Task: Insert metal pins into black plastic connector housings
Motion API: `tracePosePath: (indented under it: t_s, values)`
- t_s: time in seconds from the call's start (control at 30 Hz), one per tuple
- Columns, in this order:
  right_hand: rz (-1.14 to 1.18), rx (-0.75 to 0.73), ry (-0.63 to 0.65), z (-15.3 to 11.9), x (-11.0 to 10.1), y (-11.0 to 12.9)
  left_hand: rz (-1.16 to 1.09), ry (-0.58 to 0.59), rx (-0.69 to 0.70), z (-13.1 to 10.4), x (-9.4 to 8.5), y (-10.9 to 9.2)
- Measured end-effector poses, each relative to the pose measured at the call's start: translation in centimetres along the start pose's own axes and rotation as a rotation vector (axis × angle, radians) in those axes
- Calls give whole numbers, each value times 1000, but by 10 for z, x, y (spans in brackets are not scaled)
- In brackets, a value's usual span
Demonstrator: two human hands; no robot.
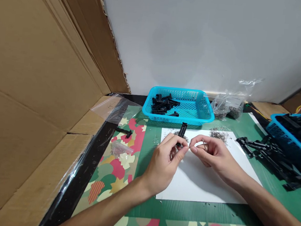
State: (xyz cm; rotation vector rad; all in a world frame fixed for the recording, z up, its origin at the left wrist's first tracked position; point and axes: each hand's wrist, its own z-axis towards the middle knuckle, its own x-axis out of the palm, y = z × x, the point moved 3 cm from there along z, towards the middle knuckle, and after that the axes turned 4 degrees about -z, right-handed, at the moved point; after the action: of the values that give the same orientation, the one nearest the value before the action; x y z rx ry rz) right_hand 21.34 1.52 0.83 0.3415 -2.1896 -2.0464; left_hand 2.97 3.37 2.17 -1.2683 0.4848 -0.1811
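My left hand (166, 162) is closed on a slim black plastic part (182, 130), which points up and away from its fingers. Thumb and forefinger of my right hand (215, 155) are pinched together at the left fingertips; whatever they hold is too small to make out. Both hands are above a white sheet (202, 188). One pile of tiny metal pieces (219, 134) lies at the sheet's back right, and another is partly hidden behind the left hand.
A blue basket (177, 120) with black parts stands behind the sheet. Loose black parts (273, 157) and a fuller blue basket (293, 134) are at right. Clear bags (227, 107) stand at the back. Cardboard (37, 82) walls the left side; a single black part (124, 132) lies there.
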Motion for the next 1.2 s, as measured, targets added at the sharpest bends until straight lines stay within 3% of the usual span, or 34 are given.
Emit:
tracePosePath:
  t_s: [0.33,0.8,1.1,1.2]
  values:
    - [-389,-204,-267,-10,-2,13,-68,46,-86,0,1,6]
    - [-429,-237,-193,-10,-3,16,-88,100,-108,2,1,11]
    - [-451,-322,-250,-15,-4,15,-63,109,-54,1,0,3]
    - [-474,-393,-346,-18,-4,16,-167,122,-110,1,-1,3]
